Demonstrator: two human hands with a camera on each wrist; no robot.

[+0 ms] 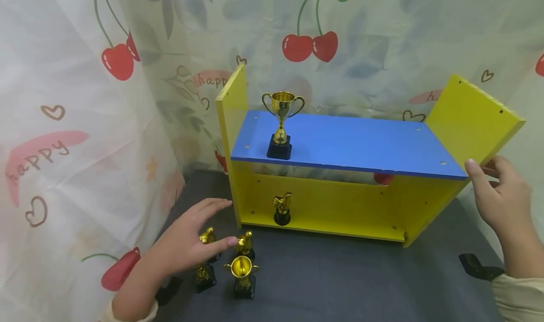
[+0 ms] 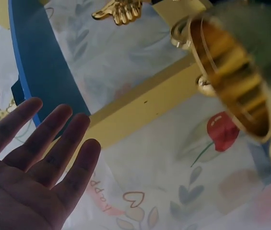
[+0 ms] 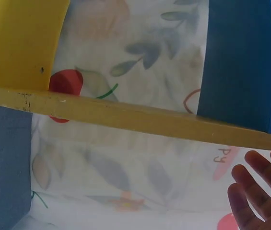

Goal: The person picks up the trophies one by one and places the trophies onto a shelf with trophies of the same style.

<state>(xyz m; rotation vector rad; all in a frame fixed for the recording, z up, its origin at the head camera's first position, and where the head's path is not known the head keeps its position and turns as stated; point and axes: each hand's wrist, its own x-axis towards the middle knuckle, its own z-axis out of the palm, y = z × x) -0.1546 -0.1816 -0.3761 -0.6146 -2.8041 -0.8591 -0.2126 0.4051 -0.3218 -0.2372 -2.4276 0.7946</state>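
My left hand (image 1: 182,246) hovers with fingers stretched out, left of the shelf unit's yellow side panel (image 1: 233,100). Below and beside it stand several small gold trophies on black bases, including a two-handled cup (image 1: 242,267); the hand partly hides the others. That hand's palm and straight fingers (image 2: 63,143) hold nothing in the left wrist view. On the blue shelf board (image 1: 357,140) stands a taller gold trophy cup (image 1: 282,105). A thumbs-up trophy (image 1: 282,213) stands on the lower level. My right hand (image 1: 505,194) is at the right panel (image 1: 476,114), thumb by its front edge, fingers outside.
Patterned cloth (image 1: 382,38) hangs behind and at the sides of the dark grey table surface (image 1: 331,279). A black strap (image 1: 478,266) sits by the right wrist. Side panels rise above the blue board at both ends.
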